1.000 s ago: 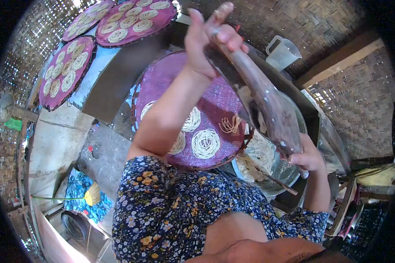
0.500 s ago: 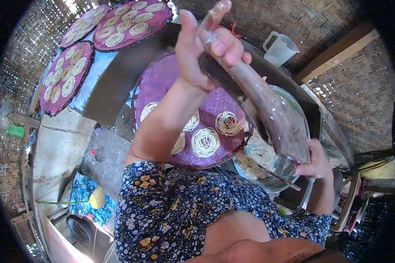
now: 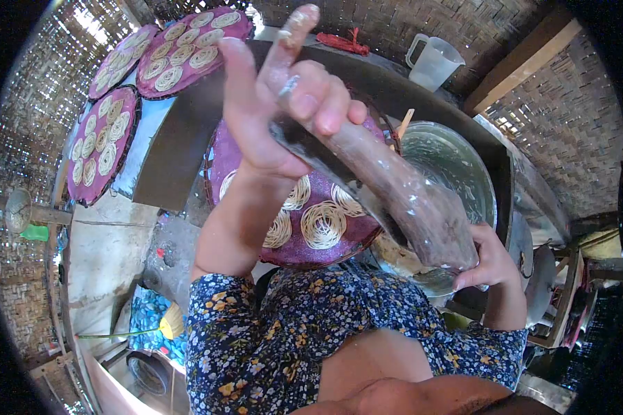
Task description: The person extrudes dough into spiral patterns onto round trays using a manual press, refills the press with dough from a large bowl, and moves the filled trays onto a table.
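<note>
A thick wooden press [image 3: 422, 214], smeared with pale dough, slants across the view with a dark flat piece along its underside. My left hand [image 3: 304, 104] has its fingers wrapped over the upper end, with the index finger stretched out and the thumb raised. At the broad lower end, my right hand [image 3: 490, 259] grips the press by its edge. Beneath it lies a round purple mesh tray [image 3: 291, 252] bearing noodle nests [image 3: 323, 225], partly covered by my left arm. A large metal basin [image 3: 481, 166] with dough residue stands on the right, partly behind the press.
Several purple trays of noodle nests [image 3: 100, 145] lean at the left. A clear plastic jug [image 3: 436, 62] and a red object [image 3: 342, 43] sit on the far ledge. A yellow-headed broom [image 3: 172, 321] lies at lower left. Woven walls surround the place.
Both hands and the wooden press have shifted left, my left hand the most. More of the metal basin's inside now shows. The thin brown stick near my right hand is out of sight.
</note>
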Demonstrator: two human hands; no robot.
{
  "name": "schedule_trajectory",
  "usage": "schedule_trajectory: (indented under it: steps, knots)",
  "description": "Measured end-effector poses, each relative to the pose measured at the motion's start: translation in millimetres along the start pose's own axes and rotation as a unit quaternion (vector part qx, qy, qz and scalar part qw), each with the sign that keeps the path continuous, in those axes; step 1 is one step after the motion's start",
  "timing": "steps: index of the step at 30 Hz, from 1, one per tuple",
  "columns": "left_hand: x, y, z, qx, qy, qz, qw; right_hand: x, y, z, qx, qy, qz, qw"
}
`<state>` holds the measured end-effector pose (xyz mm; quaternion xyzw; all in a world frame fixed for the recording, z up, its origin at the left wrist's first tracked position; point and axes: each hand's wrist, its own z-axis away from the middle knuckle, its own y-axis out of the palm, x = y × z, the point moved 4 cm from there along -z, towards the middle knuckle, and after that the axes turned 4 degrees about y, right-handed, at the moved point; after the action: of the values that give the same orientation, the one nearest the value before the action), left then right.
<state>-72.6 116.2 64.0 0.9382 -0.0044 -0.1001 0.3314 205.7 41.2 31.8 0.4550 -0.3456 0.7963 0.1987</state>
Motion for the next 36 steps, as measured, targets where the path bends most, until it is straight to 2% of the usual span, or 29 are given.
schedule_trajectory:
  steps: [3, 4, 7, 8, 9, 10, 11, 12, 15, 20, 23, 26, 29, 30, 33, 36]
  knots:
    - [16.0, -14.6, -1.3, 0.002, -0.019, 0.047, 0.999, -6.7, -0.7, 9.3, -0.023, 0.016, -0.021, 0.999]
    - [24.7, -18.8, -4.9, -0.017, -0.060, 0.086, 0.994, -9.6, -1.7, 12.7, -0.035, 0.026, -0.015, 0.999]
    - [46.4, -27.7, -1.6, -0.205, -0.112, 0.017, 0.972, -17.7, -3.5, 12.0, -0.054, 0.043, -0.008, 0.998]
    - [61.9, -48.1, 2.6, -0.014, -0.237, 0.005, 0.971, -20.9, -2.5, 9.6, -0.058, 0.040, -0.017, 0.997]
    - [83.2, -75.5, 25.0, -0.128, -0.338, -0.097, 0.927, -22.4, -1.9, 7.8, -0.062, 0.037, -0.027, 0.997]
    - [101.2, -101.3, 50.8, -0.241, -0.438, -0.161, 0.851, -21.4, -1.6, 6.8, -0.062, 0.038, -0.027, 0.997]
    - [108.8, -109.2, 68.0, -0.284, -0.480, -0.228, 0.798, -19.6, -1.5, 5.8, -0.061, 0.039, -0.027, 0.997]
    - [112.1, -107.8, 75.6, -0.272, -0.483, -0.289, 0.781, -19.4, -1.8, 5.2, -0.061, 0.041, -0.028, 0.997]
    - [111.2, -93.7, 78.3, -0.215, -0.456, -0.367, 0.782, -25.4, -3.3, 3.4, -0.069, 0.024, -0.010, 0.997]
    - [105.2, -63.8, 75.2, -0.178, -0.448, -0.393, 0.783, -26.4, -3.5, 2.9, -0.099, 0.004, 0.011, 0.995]
    - [109.3, -92.2, 89.6, -0.178, -0.485, -0.389, 0.763, -35.1, -5.1, 1.3, -0.122, 0.012, -0.014, 0.992]
    - [112.5, -124.3, 105.3, -0.108, -0.468, -0.467, 0.743, -36.5, -8.7, -0.1, -0.150, 0.008, -0.047, 0.988]
    - [101.8, -127.4, 98.8, -0.044, -0.516, -0.609, 0.600, -35.9, -12.0, -0.6, -0.163, 0.021, -0.081, 0.983]
    - [97.2, -127.2, 101.2, -0.017, -0.489, -0.682, 0.544, -36.3, -12.5, -0.6, -0.164, 0.029, -0.093, 0.982]
    - [84.4, -100.2, 94.3, 0.092, -0.430, -0.763, 0.474, -44.9, -12.6, -1.6, -0.176, 0.031, -0.128, 0.976]
    - [74.4, -85.7, 90.8, 0.230, -0.377, -0.821, 0.361, -45.6, -12.7, -3.5, -0.163, 0.046, -0.154, 0.974]
